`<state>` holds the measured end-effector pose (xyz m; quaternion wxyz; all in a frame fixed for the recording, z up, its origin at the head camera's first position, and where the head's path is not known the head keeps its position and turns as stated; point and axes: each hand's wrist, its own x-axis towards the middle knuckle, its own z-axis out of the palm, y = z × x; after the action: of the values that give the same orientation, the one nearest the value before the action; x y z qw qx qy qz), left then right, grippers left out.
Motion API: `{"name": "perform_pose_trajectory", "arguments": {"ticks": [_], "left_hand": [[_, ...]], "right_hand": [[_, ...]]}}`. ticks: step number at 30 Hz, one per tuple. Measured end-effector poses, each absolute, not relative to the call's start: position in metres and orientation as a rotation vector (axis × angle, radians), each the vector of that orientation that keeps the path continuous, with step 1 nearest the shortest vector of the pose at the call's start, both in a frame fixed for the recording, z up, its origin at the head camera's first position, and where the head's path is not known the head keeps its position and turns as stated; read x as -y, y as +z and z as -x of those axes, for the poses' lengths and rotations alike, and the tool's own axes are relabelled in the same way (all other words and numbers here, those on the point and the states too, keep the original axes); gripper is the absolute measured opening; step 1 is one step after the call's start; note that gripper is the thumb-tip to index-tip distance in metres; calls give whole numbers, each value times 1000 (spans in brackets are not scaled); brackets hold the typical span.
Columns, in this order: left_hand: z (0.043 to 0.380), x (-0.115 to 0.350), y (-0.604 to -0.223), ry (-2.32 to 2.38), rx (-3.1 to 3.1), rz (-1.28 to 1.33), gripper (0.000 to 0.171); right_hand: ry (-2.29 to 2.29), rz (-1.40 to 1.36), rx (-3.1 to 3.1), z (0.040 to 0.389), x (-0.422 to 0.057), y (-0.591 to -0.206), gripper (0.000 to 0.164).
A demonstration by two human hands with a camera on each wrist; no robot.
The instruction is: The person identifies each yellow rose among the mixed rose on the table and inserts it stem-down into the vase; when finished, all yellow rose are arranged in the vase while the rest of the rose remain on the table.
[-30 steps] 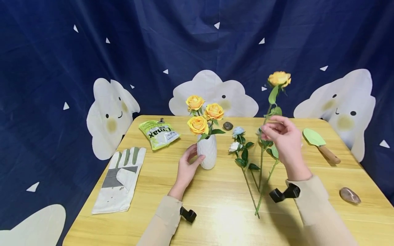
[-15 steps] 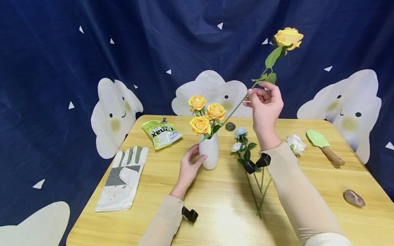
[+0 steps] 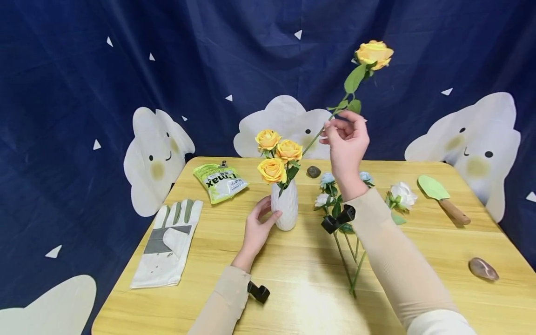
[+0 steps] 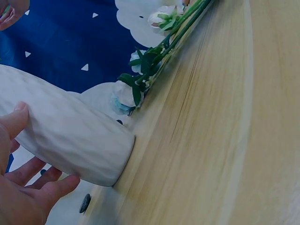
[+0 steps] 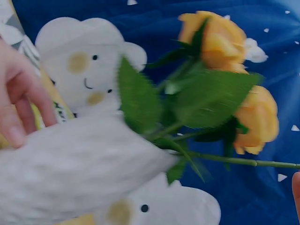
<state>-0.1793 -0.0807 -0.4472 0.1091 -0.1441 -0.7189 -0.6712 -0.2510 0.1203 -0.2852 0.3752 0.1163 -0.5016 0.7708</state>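
My left hand (image 3: pixel 257 228) grips a white textured vase (image 3: pixel 284 209) low on its side, thumb in front. The vase stands upright on the table, with several yellow roses (image 3: pixel 272 170) in its mouth. Above and to the right, my right hand (image 3: pixel 349 144) pinches the stem of another yellow rose (image 3: pixel 374 55) between thumb and fingers. This rose leans to the upper right, bloom high, its stem slanting down behind the other blooms. In the right wrist view its green stem (image 5: pixel 253 162) reaches the vase mouth; leaves there hide the lower end.
Blue and white roses (image 3: pixel 322 200) lie beneath my right forearm, with a larger white rose (image 3: pixel 403 195) farther right. Around them are a trowel (image 3: pixel 450 209), a brown stone (image 3: pixel 483 269) and a dark stone (image 3: pixel 313 172). A glove (image 3: pixel 167 246) and green packet (image 3: pixel 219 183) lie left.
My right hand has lifted the yellow rose from over the lying flowers and carried it left, bringing its stem to the vase mouth. My left hand stays on the vase.
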Motion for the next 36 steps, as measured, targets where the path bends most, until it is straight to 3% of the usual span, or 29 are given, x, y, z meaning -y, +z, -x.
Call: {"name": "perform_pose_trajectory", "arguments": {"ticks": [15, 26, 36], "left_hand": [[179, 81, -447, -1985, 2113, 413, 47], [179, 80, -448, -1991, 2112, 422, 46], [179, 81, -450, -1990, 2084, 431, 46]], "right_hand": [[2102, -330, 1486, 239, -98, -319, 25], [2127, -144, 1927, 215, -115, -377, 27], [2081, -321, 1486, 210, -124, -348, 15]]}}
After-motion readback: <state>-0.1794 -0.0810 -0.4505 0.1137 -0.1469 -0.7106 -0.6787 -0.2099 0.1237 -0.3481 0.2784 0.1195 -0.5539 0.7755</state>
